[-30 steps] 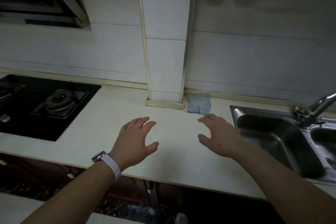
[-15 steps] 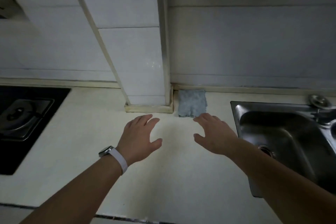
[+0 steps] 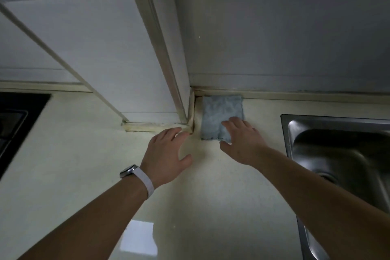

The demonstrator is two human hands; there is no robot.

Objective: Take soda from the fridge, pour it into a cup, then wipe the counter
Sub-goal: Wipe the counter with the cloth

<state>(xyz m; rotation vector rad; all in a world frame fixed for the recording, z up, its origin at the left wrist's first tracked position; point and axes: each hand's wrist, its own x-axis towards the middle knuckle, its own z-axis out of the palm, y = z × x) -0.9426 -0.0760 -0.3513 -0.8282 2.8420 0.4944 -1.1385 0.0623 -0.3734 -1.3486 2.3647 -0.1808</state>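
A folded grey-blue cloth (image 3: 217, 112) lies flat on the cream counter (image 3: 88, 154), tucked against the back wall beside a tiled pillar. My right hand (image 3: 242, 139) reaches over the cloth's near right corner with straight, spread fingers covering its edge; whether they touch it I cannot tell. My left hand (image 3: 166, 152), with a white-strapped watch on the wrist, hovers open just left of the cloth, fingertips near the pillar's base. No soda or cup is in view.
A steel sink (image 3: 337, 154) is set into the counter at the right. A black gas hob (image 3: 14, 120) sits at the far left edge. The tiled pillar (image 3: 135, 59) juts out from the wall onto the counter behind my left hand.
Both hands have moved forward toward the wall. My right hand now overlaps the cloth's near corner, where before it was short of it. The view has closed in on the counter.
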